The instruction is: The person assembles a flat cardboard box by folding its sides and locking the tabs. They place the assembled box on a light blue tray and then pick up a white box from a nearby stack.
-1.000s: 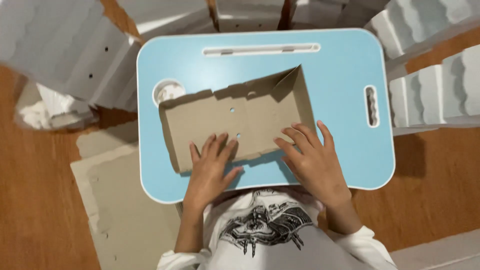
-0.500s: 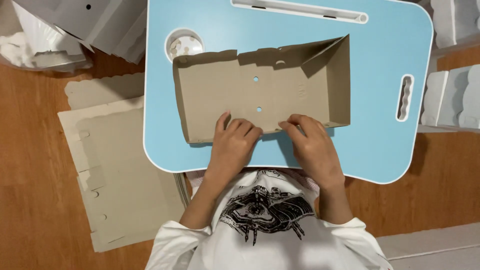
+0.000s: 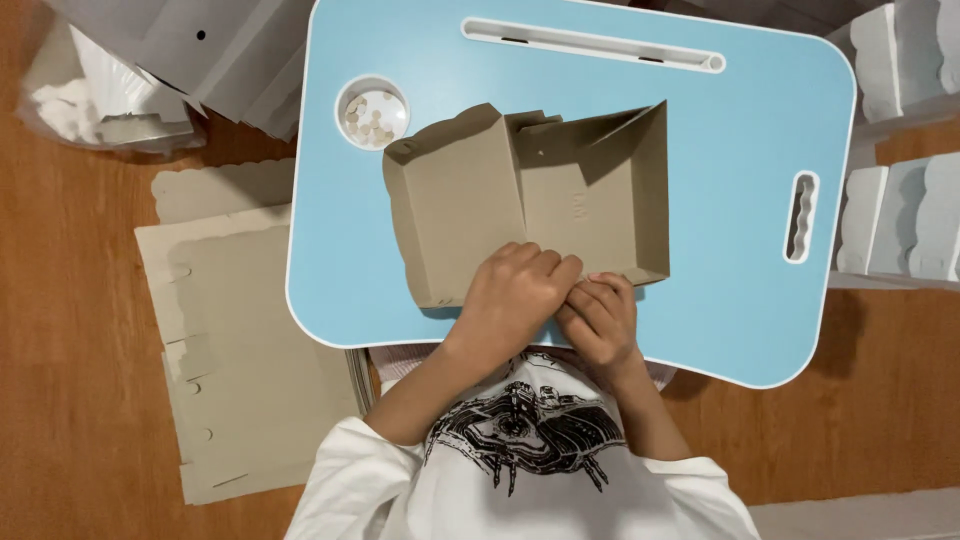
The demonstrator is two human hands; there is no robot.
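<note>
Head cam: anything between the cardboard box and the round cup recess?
Nothing: only bare blue tabletop separates the cardboard box from the round cup recess.

The cardboard box (image 3: 530, 200) under the left hand (image 3: 515, 300) and right hand (image 3: 598, 320) is a plain dull grey-brown, darker where its raised walls cast shade inside. The desk (image 3: 740, 150) beneath it is light blue with a thin white edge; its long slot (image 3: 595, 45) beyond the hands and its wavy handle hole (image 3: 799, 217) to the right of the right hand are rimmed in white. The round cup hole (image 3: 371, 113) up and left of the left hand is white, holding pale beige discs. The flat cardboard sheets (image 3: 240, 350) left of the left hand are the same grey-brown. The floor (image 3: 70, 350) is warm orange-brown wood. The shirt (image 3: 520, 470) below the hands is white with a black graphic print.
</note>
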